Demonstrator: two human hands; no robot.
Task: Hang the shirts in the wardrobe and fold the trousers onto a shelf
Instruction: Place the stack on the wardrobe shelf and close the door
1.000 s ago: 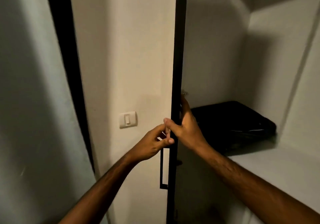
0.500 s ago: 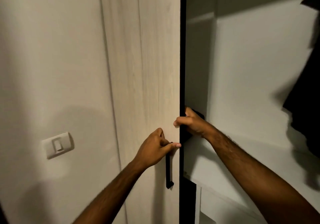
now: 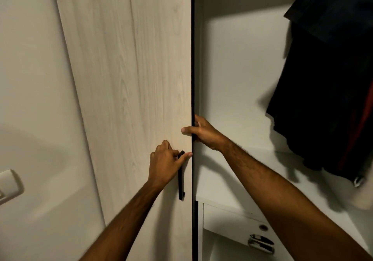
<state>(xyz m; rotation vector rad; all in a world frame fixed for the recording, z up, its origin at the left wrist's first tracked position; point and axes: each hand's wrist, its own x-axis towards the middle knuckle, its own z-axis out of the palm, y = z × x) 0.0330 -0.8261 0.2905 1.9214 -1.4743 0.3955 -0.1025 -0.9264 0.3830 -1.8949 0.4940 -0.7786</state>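
A light wood wardrobe door [image 3: 141,79] fills the middle of the view, seen nearly edge-on. My left hand [image 3: 165,162] grips the top of its black bar handle [image 3: 181,180]. My right hand [image 3: 203,132] is wrapped around the door's dark front edge [image 3: 192,59], thumb on the outer face and fingers behind. Dark garments [image 3: 327,91] hang inside the wardrobe at the upper right, one with a red stripe. A white shelf [image 3: 252,182] lies under them.
A white drawer [image 3: 228,222] with a chrome handle [image 3: 261,242] and a small lock sits below the shelf. A light switch [image 3: 9,186] is on the white wall at the far left.
The view has swung right and the door has turned so its wooden face shows. The folded black item on the shelf is out of sight; hanging garments have come into view. Both hands stay on the door.
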